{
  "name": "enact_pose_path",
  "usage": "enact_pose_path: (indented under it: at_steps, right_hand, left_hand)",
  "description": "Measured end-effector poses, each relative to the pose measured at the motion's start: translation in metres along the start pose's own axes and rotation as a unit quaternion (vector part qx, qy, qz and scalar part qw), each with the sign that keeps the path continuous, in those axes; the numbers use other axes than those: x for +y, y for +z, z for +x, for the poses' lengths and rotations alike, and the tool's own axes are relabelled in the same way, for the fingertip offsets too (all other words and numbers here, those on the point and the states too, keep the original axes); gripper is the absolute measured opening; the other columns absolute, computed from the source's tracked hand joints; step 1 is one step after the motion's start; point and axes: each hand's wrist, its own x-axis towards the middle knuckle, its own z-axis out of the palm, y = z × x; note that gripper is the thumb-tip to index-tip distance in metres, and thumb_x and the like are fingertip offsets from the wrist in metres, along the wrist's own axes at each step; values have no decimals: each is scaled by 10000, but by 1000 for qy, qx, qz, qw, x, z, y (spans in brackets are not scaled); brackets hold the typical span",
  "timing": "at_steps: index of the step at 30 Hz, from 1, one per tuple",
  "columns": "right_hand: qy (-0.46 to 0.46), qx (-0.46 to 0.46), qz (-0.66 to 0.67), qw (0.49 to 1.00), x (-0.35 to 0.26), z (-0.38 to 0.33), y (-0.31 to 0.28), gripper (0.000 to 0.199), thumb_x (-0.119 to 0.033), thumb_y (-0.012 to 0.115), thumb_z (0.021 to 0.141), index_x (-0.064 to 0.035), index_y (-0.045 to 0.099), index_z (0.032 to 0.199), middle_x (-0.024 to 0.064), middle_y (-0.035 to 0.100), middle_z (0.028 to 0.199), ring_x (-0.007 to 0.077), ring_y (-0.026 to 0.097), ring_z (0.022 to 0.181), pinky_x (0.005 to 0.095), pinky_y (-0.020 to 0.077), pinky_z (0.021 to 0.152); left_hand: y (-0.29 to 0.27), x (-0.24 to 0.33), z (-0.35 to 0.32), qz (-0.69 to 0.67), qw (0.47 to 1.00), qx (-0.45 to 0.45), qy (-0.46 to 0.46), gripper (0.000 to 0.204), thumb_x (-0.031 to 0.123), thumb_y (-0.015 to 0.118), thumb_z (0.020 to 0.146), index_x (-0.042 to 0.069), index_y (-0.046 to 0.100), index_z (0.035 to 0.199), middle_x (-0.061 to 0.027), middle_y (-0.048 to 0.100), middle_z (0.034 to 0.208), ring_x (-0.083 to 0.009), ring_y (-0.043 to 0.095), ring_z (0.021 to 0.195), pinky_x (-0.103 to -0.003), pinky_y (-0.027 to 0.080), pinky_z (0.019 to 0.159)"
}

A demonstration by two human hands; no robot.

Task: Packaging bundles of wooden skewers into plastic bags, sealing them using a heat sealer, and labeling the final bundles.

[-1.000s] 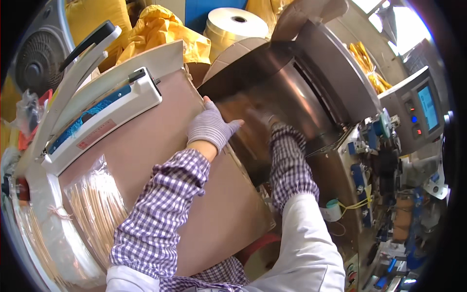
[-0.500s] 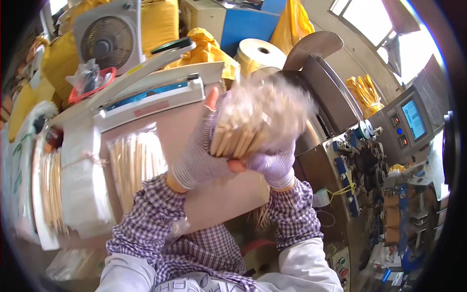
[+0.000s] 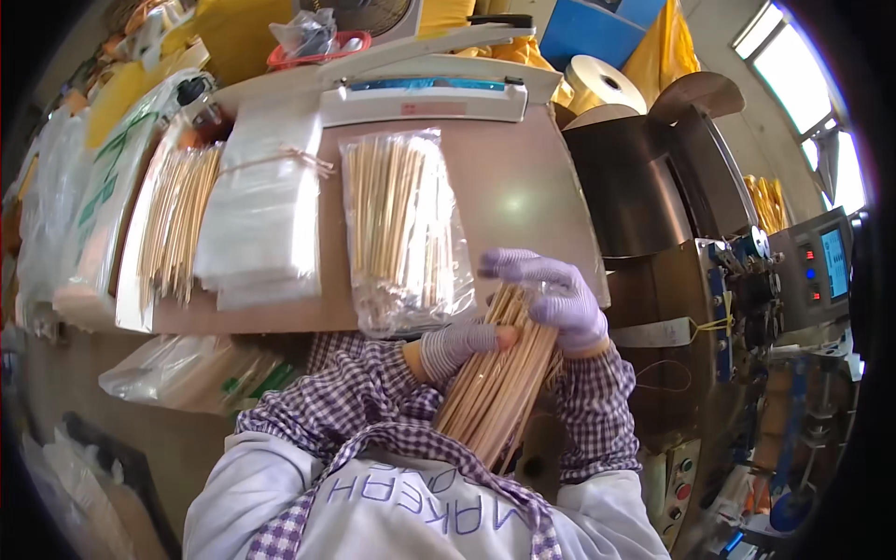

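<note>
A thick bundle of thin wooden skewers (image 3: 499, 387) slants in front of my body, its lower end against my apron. Shiny film over it suggests a clear bag. My left hand (image 3: 460, 353), in a striped fingerless glove, grips the bundle from the left with its bare thumb tip on top. My right hand (image 3: 565, 303), in a purple glove, cups the bundle's upper end with its fingers curved over it. Some of those fingertips are hard to make out. On the table beyond my left hand lies a bagged bundle of skewers (image 3: 399, 219).
Left on the table (image 3: 513, 187) are a stack of clear bags (image 3: 261, 224) tied with string and loose skewers (image 3: 177, 219). A bag sealer (image 3: 425, 101) spans the back. At right stand a dark metal bin (image 3: 625, 182) and a machine with a control screen (image 3: 829, 261).
The bundle has come down and toward my body, from raised above the table to slanting lengthwise. My right hand has moved to its upper end. The view has shifted, showing more of the table.
</note>
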Motion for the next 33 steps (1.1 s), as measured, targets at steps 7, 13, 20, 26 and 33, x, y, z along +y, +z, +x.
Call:
enact_pose_path:
  at_steps: [7, 13, 20, 26, 33]
  right_hand:
    - [22, 36, 96, 994, 55, -1, -1, 141, -109, 566, 704, 30, 595, 700, 153, 601, 775, 265, 581, 791, 370, 470, 774]
    - [11, -5, 163, 987, 69, 20, 21, 130, -95, 556, 716, 30, 588, 730, 162, 579, 780, 282, 567, 808, 391, 478, 771]
    - [7, -75, 151, 986, 77, 48, 54, 169, -138, 529, 781, 20, 576, 742, 143, 562, 781, 271, 550, 806, 365, 463, 787]
    - [47, 161, 186, 968, 98, 25, 81, 516, -167, 488, 876, -1, 300, 1327, 92, 564, 1008, 147, 544, 885, 258, 449, 814]
    - [61, 182, -74, 979, 146, -152, 136, 646, -74, 627, 777, 22, 281, 1313, 166, 428, 1248, 209, 481, 1082, 303, 407, 904]
  left_hand:
    - [-41, 18, -95, 541, 790, 221, 185, 734, 421, 629, 741, -27, 363, 1258, -182, 514, 1102, -275, 520, 1016, -323, 436, 870]
    - [-65, 9, -86, 833, 434, 294, 175, 388, 253, 584, 773, 3, 554, 1068, -118, 524, 1095, -225, 507, 978, -339, 436, 787]
    - [-86, 51, -49, 190, 898, 373, 137, 279, 250, 533, 866, -6, 613, 945, -39, 615, 734, -62, 529, 629, -187, 437, 581]
    - [-18, 28, -73, 636, 559, 327, 419, 185, 160, 589, 823, 18, 633, 932, -79, 599, 711, -213, 577, 619, -297, 465, 550]
    - [1, -39, -166, 610, 787, 51, 74, 285, 323, 599, 826, 41, 641, 836, -73, 590, 710, -152, 553, 565, -273, 393, 435]
